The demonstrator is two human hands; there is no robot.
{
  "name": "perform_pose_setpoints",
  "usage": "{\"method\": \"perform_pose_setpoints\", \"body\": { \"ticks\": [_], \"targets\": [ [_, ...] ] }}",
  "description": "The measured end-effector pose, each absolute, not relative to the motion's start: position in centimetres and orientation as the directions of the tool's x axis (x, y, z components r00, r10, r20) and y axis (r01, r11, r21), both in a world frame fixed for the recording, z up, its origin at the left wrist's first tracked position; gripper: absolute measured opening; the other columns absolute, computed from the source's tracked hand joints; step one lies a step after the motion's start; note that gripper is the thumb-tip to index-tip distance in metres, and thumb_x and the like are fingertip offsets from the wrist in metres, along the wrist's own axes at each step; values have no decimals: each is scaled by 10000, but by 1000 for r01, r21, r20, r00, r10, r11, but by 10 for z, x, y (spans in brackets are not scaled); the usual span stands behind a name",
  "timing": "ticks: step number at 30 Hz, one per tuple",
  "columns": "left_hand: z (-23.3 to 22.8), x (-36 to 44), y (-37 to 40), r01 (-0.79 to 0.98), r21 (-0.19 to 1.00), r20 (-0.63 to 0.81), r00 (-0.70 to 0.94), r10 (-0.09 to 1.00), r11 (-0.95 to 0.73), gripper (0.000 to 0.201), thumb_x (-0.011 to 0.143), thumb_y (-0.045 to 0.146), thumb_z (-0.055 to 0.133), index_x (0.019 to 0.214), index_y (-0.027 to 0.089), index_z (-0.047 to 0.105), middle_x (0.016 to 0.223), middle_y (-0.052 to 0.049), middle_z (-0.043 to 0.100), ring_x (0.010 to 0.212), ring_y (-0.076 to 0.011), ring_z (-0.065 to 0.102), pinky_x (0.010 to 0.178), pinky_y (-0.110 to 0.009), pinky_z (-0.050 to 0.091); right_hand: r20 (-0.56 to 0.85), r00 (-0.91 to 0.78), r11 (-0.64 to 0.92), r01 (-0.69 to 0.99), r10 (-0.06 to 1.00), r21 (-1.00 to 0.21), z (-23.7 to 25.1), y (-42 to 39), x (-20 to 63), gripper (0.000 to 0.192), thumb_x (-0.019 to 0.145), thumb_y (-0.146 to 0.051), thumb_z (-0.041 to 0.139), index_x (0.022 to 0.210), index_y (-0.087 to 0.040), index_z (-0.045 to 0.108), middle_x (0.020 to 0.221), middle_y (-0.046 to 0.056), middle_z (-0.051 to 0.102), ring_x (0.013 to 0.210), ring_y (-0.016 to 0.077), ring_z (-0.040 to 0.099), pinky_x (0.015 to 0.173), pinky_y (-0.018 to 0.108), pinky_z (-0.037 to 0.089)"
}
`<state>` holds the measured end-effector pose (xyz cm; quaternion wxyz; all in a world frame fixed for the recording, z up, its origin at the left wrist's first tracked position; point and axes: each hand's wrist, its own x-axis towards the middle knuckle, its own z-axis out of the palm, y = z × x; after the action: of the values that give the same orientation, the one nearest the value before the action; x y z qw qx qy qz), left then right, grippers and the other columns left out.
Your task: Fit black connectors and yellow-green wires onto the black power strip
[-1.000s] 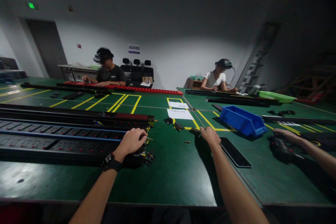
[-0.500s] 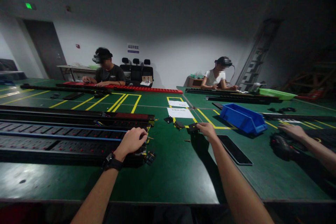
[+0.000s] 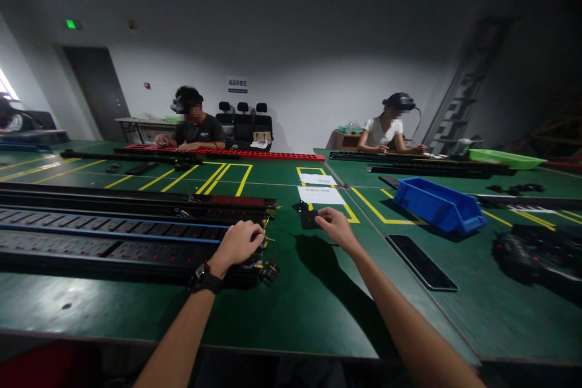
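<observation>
My left hand (image 3: 240,243), a watch at its wrist, lies curled over the right end of a long black power strip (image 3: 168,253) with rows of sockets and small red dots; its fingertips are partly hidden. Yellow wires and a small black fitting (image 3: 270,273) show at that end. Pinched between the fingers of my right hand (image 3: 335,225) is a flat black square end cap (image 3: 310,219), held above the table to the right of the strip ends. Another small black part (image 3: 301,206) sits just behind it, near a white paper sheet (image 3: 322,195).
On the green table (image 3: 291,315), a dark tablet (image 3: 422,262) and a blue bin (image 3: 439,205) stand to the right. A black bundle (image 3: 522,257) lies at the far right. Two people work across the table beside a red rail (image 3: 282,156) and black rails (image 3: 436,167).
My right hand has moved left with the end cap, toward the strip ends. My left hand stays on the strip. Another person's hand at the right has gone from view, and the view has shifted slightly.
</observation>
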<state>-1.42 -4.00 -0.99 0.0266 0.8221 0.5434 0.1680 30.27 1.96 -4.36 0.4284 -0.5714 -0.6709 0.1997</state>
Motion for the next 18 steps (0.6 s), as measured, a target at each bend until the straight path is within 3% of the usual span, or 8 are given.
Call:
{"method": "perform_pose_setpoints", "body": {
  "ticks": [6, 13, 18],
  "targets": [
    [-11, -14, -39, 887, 191, 254, 370, 894, -421, 327, 1013, 398, 448, 986, 245, 736, 1068, -59, 729, 992, -237, 626, 866, -343, 466, 401, -177, 422, 595, 899, -684, -50, -1, 266, 174, 850, -302, 575, 914, -179, 681, 841, 43, 726, 755, 185, 660, 705, 284, 484],
    [-12, -15, -40, 885, 186, 262, 375, 889, -428, 317, 1009, 410, 470, 970, 250, 741, 1055, -56, 726, 992, -238, 626, 859, -342, 462, 334, -344, 478, 676, 878, -561, -42, -28, 242, 293, 850, -194, 584, 1113, -199, 712, 763, 4, 711, 669, 160, 631, 635, 249, 403],
    [-13, -16, -39, 881, 221, 246, 364, 898, -417, 282, 988, 391, 513, 962, 241, 750, 1056, -57, 733, 987, -226, 631, 874, -342, 466, 354, -375, 515, 595, 857, -617, -46, -34, 230, 308, 861, -202, 602, 1146, -190, 719, 796, 15, 734, 686, 164, 645, 643, 249, 427]
  ]
}}
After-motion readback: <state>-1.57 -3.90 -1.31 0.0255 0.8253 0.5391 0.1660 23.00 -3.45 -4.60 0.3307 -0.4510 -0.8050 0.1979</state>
